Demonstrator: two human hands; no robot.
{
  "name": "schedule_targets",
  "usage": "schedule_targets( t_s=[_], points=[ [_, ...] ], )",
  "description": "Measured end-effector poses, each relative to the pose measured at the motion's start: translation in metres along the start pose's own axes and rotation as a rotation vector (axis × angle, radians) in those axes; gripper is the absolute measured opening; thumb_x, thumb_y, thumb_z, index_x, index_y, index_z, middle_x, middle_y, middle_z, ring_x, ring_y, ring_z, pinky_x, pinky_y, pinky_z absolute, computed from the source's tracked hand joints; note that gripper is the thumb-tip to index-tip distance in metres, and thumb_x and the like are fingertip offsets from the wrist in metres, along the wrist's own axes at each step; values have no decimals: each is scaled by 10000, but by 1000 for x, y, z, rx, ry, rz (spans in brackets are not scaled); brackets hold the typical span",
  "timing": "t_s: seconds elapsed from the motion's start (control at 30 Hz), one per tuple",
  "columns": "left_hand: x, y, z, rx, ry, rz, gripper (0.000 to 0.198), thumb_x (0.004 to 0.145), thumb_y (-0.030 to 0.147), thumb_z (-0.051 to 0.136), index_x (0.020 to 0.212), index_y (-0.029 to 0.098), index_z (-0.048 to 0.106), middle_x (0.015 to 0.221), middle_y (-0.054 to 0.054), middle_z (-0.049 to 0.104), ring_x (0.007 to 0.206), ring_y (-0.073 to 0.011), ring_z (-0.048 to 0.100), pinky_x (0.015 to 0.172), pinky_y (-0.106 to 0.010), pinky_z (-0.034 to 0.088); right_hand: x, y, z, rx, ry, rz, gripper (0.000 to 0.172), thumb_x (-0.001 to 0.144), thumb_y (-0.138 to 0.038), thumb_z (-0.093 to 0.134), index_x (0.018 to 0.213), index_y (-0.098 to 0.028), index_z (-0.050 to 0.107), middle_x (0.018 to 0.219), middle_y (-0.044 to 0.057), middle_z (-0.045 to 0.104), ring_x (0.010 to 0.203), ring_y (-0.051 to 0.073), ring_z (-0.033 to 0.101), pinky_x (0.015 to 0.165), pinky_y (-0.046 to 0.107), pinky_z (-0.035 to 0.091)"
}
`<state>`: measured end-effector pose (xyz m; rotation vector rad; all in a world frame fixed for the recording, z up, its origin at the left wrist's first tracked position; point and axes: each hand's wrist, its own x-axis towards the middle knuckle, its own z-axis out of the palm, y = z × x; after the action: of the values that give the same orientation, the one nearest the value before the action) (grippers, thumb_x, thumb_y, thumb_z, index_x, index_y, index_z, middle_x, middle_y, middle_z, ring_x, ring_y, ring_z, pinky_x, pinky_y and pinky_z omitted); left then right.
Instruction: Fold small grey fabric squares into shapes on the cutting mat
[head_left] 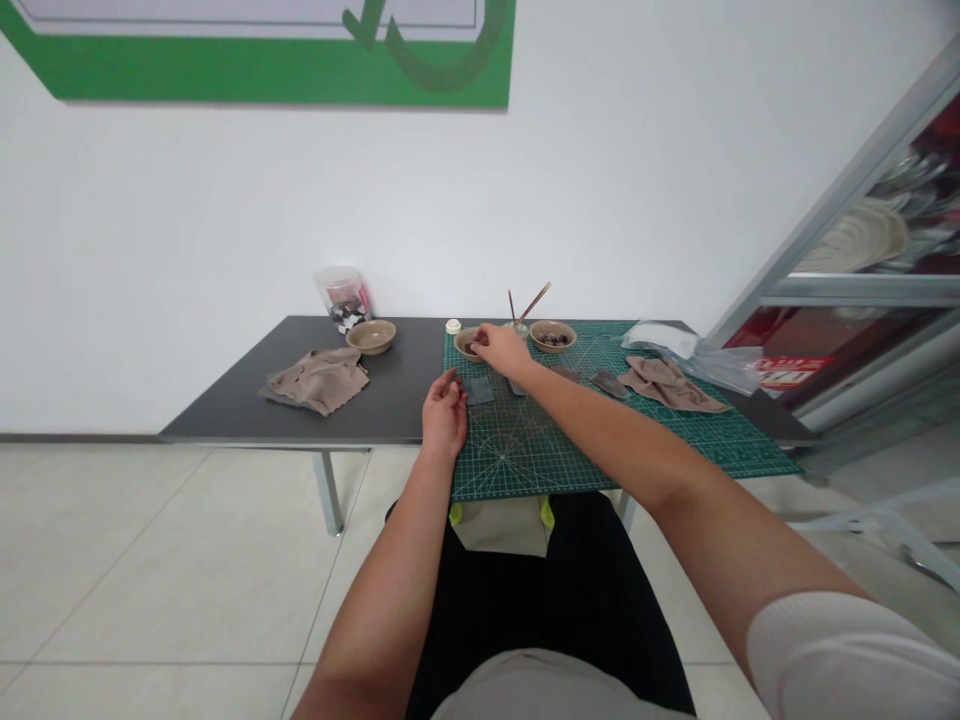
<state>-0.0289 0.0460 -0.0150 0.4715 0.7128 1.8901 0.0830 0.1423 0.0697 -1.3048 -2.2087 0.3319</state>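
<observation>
Our right hand [501, 350] dips into the bowl [463, 345], kept within reach at twelve o'clock on the mat [525, 450]; our curled left hand [444, 415] sits beside a dark piece [478, 390] at two o'clock. We cannot tell what either grasps.

Craft workroom or studio by the look of it: grey work tbl [390, 395] w/ green cutting mat [517, 450], brushes [534, 303], small bowls [553, 336], cloths [319, 381], white wall [187, 210] & tiled floor [150, 540].
</observation>
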Motion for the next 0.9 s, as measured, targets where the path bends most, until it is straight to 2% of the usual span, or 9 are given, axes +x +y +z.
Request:
schedule_targets(
  t_s=[0.13, 0.27, 0.4, 0.47, 0.5, 0.6, 0.7, 0.8, 0.9],
  points=[
    [0, 1, 1, -9, -14, -3, 186, 737, 178, 743, 915, 185, 690, 816, -12, 643, 703, -74, 561, 663, -209, 430, 15, 16, 3, -153, -112, 87, 211, 849, -283, 605, 992, -160, 701, 1037, 133, 716, 1005, 247, 648, 884, 329, 467],
    [-2, 1, 2, -8, 11, 13, 213, 708, 203, 776, 878, 183, 649, 825, -4, 653, 696, -73, 566, 664, -212, 419, 19, 24, 9, -192, -169, 81, 208, 857, -268, 590, 969, -159, 727, 1020, 142, 720, 1000, 261, 650, 896, 336, 464],
    [-5, 1, 3, -2, 15, 31, 250, 675, 218, 805, 828, 167, 614, 850, -11, 667, 703, -75, 569, 673, -216, 415, 12, 18, 8, -170, -78, 41, 235, 866, -263, 572, 1002, -138, 716, 1011, 156, 705, 956, 254, 647, 858, 336, 473],
    [-5, 1, 4, -5, 5, 25, 234, 691, 242, 796, 794, 164, 601, 843, -10, 663, 704, -78, 566, 669, -218, 413, 3, 8, 5, -71, -29, -57, 254, 864, -311, 594, 1012, -136, 704, 1008, 139, 696, 936, 227, 637, 849, 320, 472],
    [-5, 1, 4, -9, 1, 22, 228, 702, 254, 789, 778, 164, 594, 828, -6, 658, 704, -81, 564, 667, -220, 412, -3, 2, 4, 17, -50, -132, 266, 865, -344, 601, 1007, -142, 699, 989, 117, 695, 920, 208, 634, 845, 309, 473],
    [-5, 1, 6, -32, 4, 29, 235, 714, 267, 778, 741, 167, 567, 748, 15, 622, 691, -88, 555, 657, -224, 406, -20, -13, 1, 303, -351, -283, 284, 870, -381, 602, 1019, -153, 679, 853, 43, 695, 790, 154, 638, 772, 275, 491],
    [-6, 1, 8, -48, -7, 36, 274, 699, 278, 787, 724, 168, 538, 725, 17, 610, 681, -93, 555, 644, -226, 407, -29, -18, 1, 467, -528, -223, 280, 828, -279, 645, 1074, -146, 628, 788, 12, 684, 677, 127, 632, 678, 250, 500],
    [-7, 2, 10, -27, -39, 14, 264, 742, 340, 747, 762, 172, 545, 758, 0, 624, 677, -97, 562, 617, -226, 406, -25, -14, 2, 476, -476, -169, 282, 782, -222, 680, 1045, -146, 609, 811, 15, 688, 665, 126, 631, 657, 245, 503],
    [-7, 5, 10, -11, -22, -4, 178, 754, 248, 703, 812, 189, 545, 747, 3, 624, 686, -105, 582, 620, -223, 418, -14, -9, 2, 316, -224, -87, 260, 817, -253, 654, 1048, -141, 616, 818, 34, 693, 707, 149, 639, 712, 274, 504]
  ],
)
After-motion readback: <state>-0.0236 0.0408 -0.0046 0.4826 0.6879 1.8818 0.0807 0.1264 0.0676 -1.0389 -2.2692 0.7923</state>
